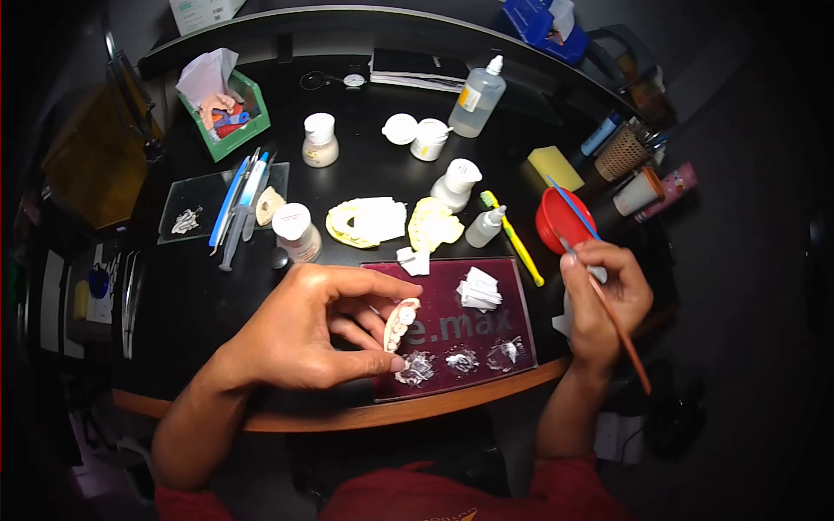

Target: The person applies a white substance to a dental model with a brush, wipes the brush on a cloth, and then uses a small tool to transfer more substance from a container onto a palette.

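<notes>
Head view: desk (217,295) seen from above, both hands over its near edge.
Left hand (317,326): pinching a dental bridge (400,323) between thumb and fingers, the row of teeth held roughly upright above the left side of the mixing slab (486,326).
Bridge: pinkish-white, touching only the fingertips, clear of the slab surface as far as can be told.
Right hand (604,300): closed around a brush (618,326) with a reddish-brown handle that slants down to the right past the wrist; a bit of white tissue shows under the fingers.
Second brush (573,208): blue handle, rising from the right hand across the red cup (558,224); whether the hand holds it too cannot be told.
Slab: dark red, lettered "e.max", with three pale wet dabs (462,360) along its near edge and a folded tissue (479,289) near its top.
Behind slab: two yellowish casts (434,224) side by side, a small dropper bottle (483,227), a yellow toothbrush (519,247).
Farther back: white jars (320,141), a clear bottle (477,98), a yellow sponge (555,167).
Left side: glass plate (187,204) with blue tools (239,204) laid across it, a green box (228,113) behind.
</notes>
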A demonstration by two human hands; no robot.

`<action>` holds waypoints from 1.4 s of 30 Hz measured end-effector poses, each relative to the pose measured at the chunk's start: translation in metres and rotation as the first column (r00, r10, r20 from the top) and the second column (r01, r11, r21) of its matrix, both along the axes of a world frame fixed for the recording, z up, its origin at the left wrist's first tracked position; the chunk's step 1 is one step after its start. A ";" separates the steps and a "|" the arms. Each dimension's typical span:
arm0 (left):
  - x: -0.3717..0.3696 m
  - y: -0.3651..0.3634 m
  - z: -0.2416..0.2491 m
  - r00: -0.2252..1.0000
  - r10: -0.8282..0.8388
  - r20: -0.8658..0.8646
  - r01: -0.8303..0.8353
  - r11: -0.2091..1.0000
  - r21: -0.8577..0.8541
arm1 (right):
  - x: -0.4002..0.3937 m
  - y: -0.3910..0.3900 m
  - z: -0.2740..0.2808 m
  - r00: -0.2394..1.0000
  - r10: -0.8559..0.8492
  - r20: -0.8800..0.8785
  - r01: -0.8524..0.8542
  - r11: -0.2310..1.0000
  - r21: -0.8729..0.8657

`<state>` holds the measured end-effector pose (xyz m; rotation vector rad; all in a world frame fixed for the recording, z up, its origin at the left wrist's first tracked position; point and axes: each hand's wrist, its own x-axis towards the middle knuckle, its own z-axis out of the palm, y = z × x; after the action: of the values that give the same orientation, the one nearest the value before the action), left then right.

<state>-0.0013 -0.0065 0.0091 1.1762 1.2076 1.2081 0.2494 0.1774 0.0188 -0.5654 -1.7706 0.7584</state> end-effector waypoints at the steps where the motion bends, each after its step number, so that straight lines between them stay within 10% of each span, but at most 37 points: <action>1: 0.001 0.000 0.000 1.000 0.016 -0.017 -0.016 1.000 0.003 | 0.012 0.023 0.009 0.989 -0.089 0.116 0.098 0.992 -0.075; 10: 0.002 0.000 -0.001 0.996 0.064 -0.066 -0.060 0.997 0.052 | 0.026 0.120 0.006 0.716 -0.190 0.672 0.206 0.977 0.058; 20: 0.000 -0.001 -0.002 0.998 0.058 -0.027 -0.055 0.994 0.100 | 0.127 0.056 -0.008 0.986 -0.105 0.131 0.127 0.977 -0.169; 26: 0.001 0.000 -0.002 0.999 0.027 -0.024 -0.024 0.996 0.086 | 0.162 0.030 -0.038 0.944 -0.200 0.262 0.250 0.952 -0.175; 32: 0.001 0.000 -0.004 0.996 0.049 -0.073 -0.040 0.993 0.114 | 0.093 -0.001 0.003 0.992 0.089 -0.092 -0.105 0.978 -0.180; 42: -0.002 0.003 -0.009 0.948 0.213 -0.234 -0.122 0.929 0.350 | -0.033 -0.017 0.018 0.690 0.718 0.093 -0.710 0.696 -0.109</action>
<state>-0.0028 -0.0038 0.0003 1.5512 1.3644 1.4578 0.2168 0.1604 0.0364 0.0873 -2.1084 1.3442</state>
